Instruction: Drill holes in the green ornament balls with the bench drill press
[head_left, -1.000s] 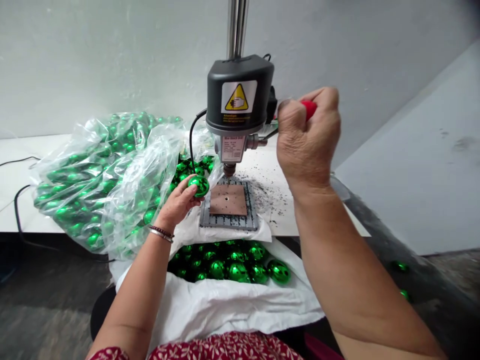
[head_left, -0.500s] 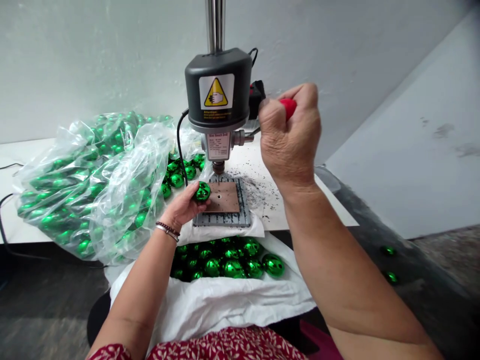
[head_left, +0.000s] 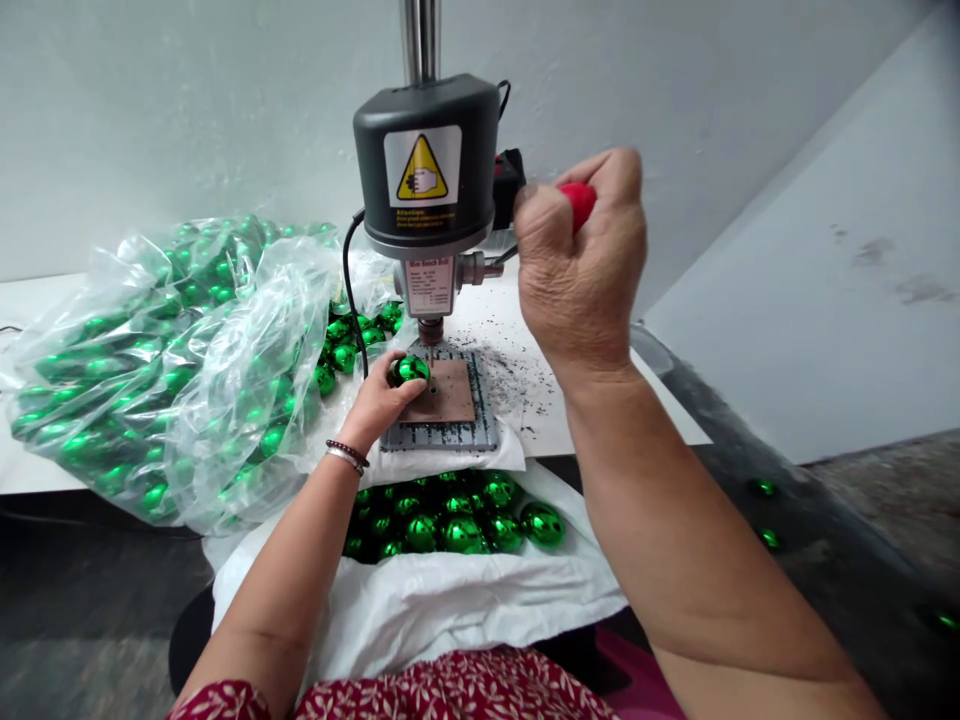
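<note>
A shiny green ball [head_left: 412, 371] is pinched in my left hand [head_left: 382, 395], just left of the thin drill bit. Below it lies a brown board [head_left: 454, 395] with a small hole, on the grey slotted base [head_left: 484, 430] of a mini bench drill [head_left: 424, 165]. My right hand [head_left: 581, 255] is raised to the right of the drill, its fingers wrapped round a red-tipped lever handle [head_left: 580, 205]. Whether the ball touches the bit or the board I cannot tell.
Clear plastic bags [head_left: 142, 370] full of green balls cover the table's left side. A white cloth sack [head_left: 450, 600] on my lap holds more balls [head_left: 459, 533]. Dark shavings lie right of the base. A few balls [head_left: 769, 538] are on the floor at right.
My left hand has turned and brought the ball slightly up and right, closer to the bit. My right hand keeps its grip on the lever. The whole view has shifted a little.
</note>
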